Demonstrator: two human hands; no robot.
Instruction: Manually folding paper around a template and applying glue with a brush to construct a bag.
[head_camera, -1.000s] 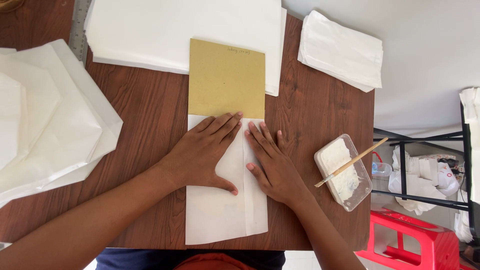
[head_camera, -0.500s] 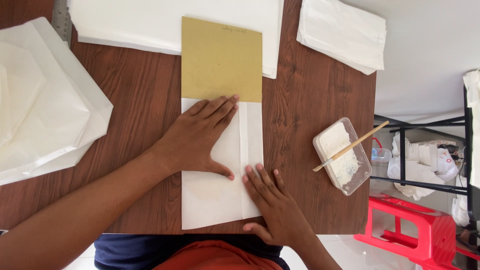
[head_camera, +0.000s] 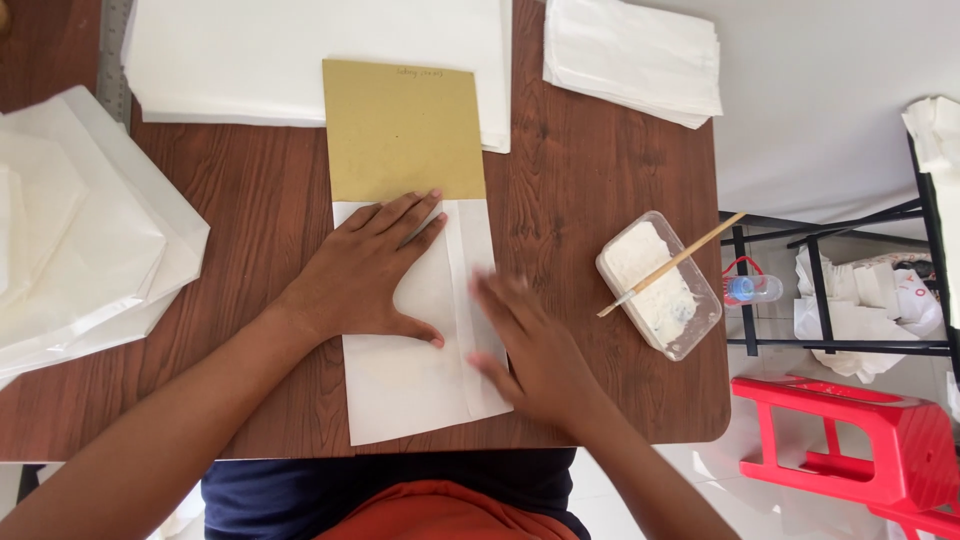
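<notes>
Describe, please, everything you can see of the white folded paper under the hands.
The white folded paper is a thin, matte sheet lying flat on the brown wooden table, its long side running away from the person. A folded flap forms a strip along its right side. Its far end meets the tan cardboard sheet. The left hand presses flat on it; the blurred right hand lies on the flap.

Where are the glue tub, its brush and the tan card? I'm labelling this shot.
glue tub (head_camera: 690, 338), head view, near rim.
brush (head_camera: 690, 252), head view, mid-handle.
tan card (head_camera: 400, 130), head view, bare centre.
</notes>
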